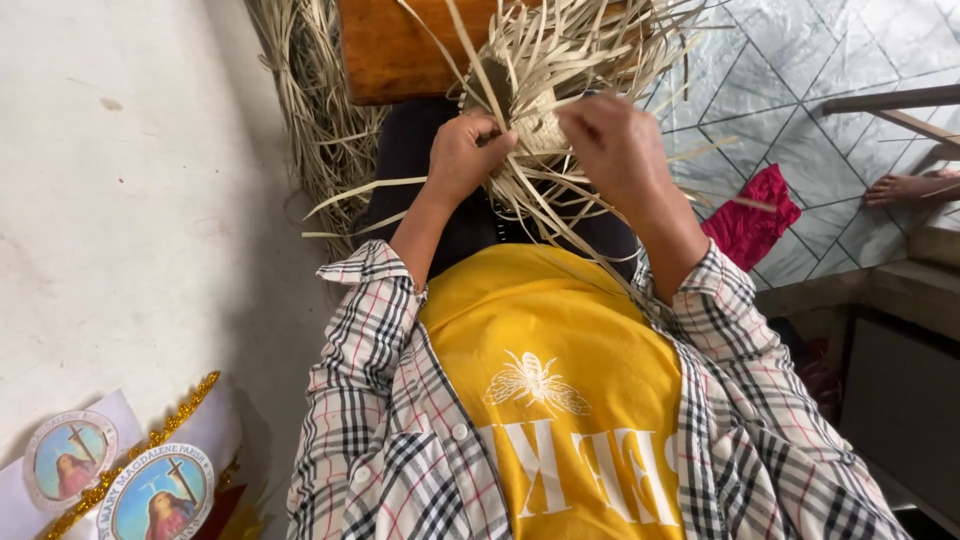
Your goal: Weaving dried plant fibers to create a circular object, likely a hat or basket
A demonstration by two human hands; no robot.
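Head view is showing a half-woven straw piece (535, 105) lying over the lap, with the left hand (468, 152) pinching its strips and the right hand (615, 140) curling closed on others. Two round picture badges (160, 495) are sitting lower left; a red cloth (750, 222) is lying on the tiled floor (800, 80).

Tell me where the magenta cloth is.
In the head view, the magenta cloth lies on the tiled floor, right of the right hand and the straw weaving.
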